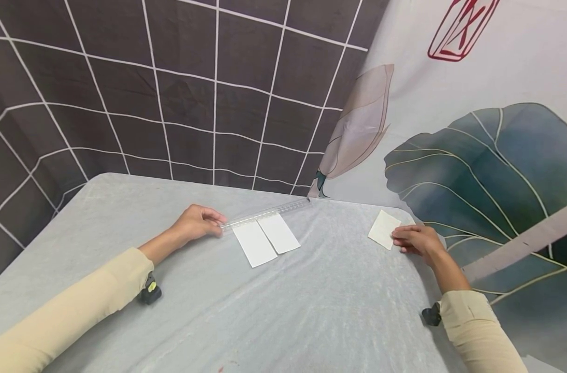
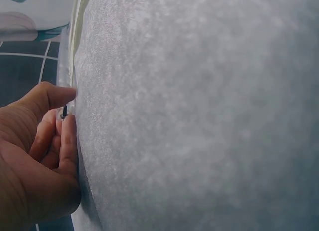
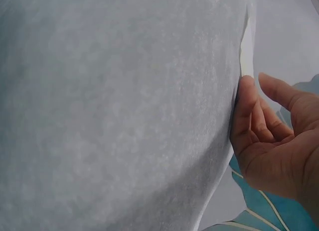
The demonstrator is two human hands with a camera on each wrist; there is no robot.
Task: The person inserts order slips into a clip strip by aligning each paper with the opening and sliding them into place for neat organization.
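Note:
My left hand (image 1: 197, 223) pinches the near end of a clear plastic ruler (image 1: 269, 211) between thumb and fingers. In the left wrist view, a small dark mark shows at the ruler's end (image 2: 64, 112), close to the fingertips. Two white paper cards (image 1: 255, 243) lie side by side, their top edges along the ruler. Over on the right, my right hand (image 1: 418, 239) touches the edge of a cream paper square (image 1: 382, 228) lying on the table. In the right wrist view, the index fingertip meets the paper (image 3: 246, 57), and the thumb stands slightly apart from it.
A grey cloth (image 1: 274, 316) covers the table, with soft creases in front of the cards. Behind it hangs a dark curtain (image 1: 185, 98) with white grid lines. A leaf-print curtain (image 1: 479, 171) hangs along the right side, close to my right hand.

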